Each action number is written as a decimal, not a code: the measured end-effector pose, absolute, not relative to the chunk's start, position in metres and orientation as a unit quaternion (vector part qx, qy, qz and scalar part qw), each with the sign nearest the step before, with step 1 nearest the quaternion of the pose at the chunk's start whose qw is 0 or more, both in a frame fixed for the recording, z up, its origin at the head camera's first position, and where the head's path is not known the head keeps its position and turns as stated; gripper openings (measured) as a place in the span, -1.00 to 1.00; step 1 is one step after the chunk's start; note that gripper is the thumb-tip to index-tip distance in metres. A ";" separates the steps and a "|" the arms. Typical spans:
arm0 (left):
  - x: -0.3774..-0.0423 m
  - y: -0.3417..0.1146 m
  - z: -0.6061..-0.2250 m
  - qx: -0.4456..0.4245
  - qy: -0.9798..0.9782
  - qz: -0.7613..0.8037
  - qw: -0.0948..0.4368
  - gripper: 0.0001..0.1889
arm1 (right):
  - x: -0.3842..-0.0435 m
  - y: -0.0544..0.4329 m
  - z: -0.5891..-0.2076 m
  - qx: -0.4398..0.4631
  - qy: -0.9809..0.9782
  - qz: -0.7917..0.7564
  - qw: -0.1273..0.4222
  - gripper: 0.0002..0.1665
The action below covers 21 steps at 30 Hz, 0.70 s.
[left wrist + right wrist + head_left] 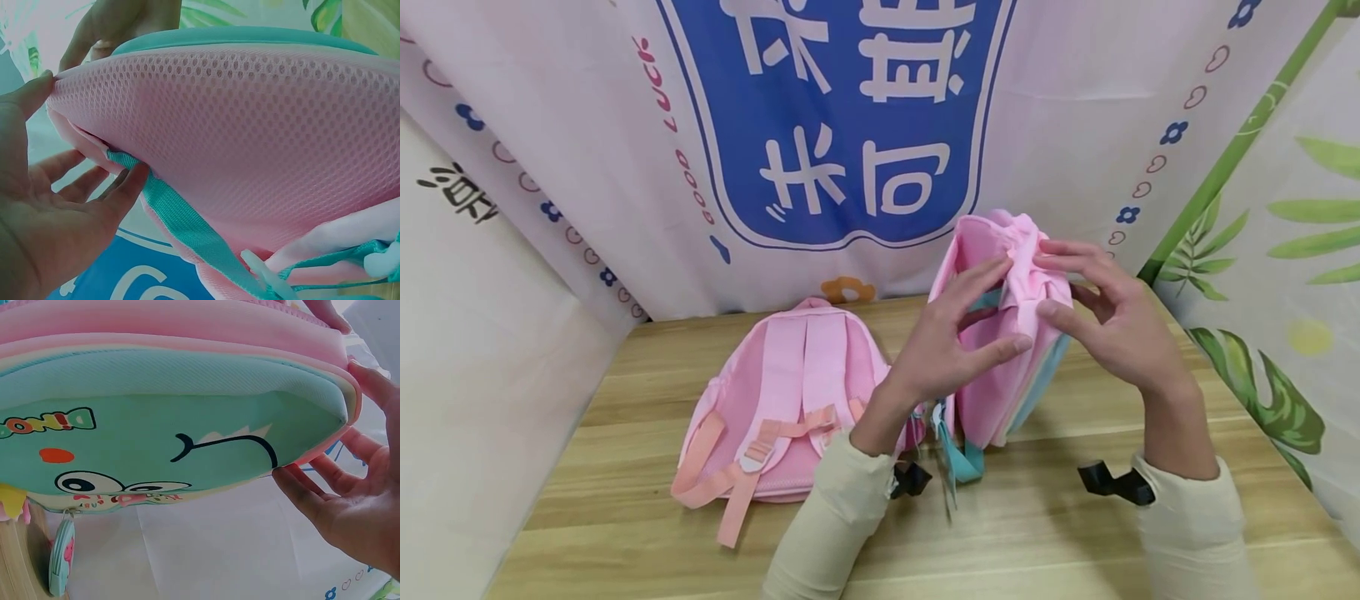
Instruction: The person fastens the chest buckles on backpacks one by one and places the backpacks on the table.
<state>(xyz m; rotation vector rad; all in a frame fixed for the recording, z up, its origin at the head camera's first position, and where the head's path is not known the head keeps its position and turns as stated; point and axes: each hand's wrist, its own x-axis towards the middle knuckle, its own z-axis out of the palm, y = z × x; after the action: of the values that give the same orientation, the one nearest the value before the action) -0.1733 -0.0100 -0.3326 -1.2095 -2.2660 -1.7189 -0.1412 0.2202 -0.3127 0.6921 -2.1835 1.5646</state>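
Right of centre in the head view: dinosaur-print backpack (1000, 383), turned edge-on between both hands. Left hand (936, 346) loosely open, thumb at the mesh back's edge, fingertip against teal webbing (187, 219). Right hand (1116, 321) also open, extended fingers touching the rim and dino front. Likely opposed contact to keep it from tipping; can't tell how much weight the wooden table (617, 467) takes. Pink backpack (793, 367) left of centre, straps up, probably parked aside.
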 end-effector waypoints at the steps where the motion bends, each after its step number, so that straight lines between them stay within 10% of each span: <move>1: -0.173 -0.010 -0.333 -0.393 -0.736 -0.551 0.023 -0.08 | -0.141 0.221 -0.313 0.242 -0.777 0.552 0.183 -0.40; 21: -0.175 -0.025 -0.333 -0.366 -0.778 -0.510 0.016 -0.19 | -0.132 0.255 -0.317 0.201 -0.795 0.549 0.161 -0.14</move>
<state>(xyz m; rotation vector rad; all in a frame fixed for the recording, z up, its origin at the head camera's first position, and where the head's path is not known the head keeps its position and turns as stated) -0.1747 -0.0251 -0.3327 -1.1372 -2.4215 -1.5868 -0.1321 0.2552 -0.3172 0.5728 -2.2718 1.5673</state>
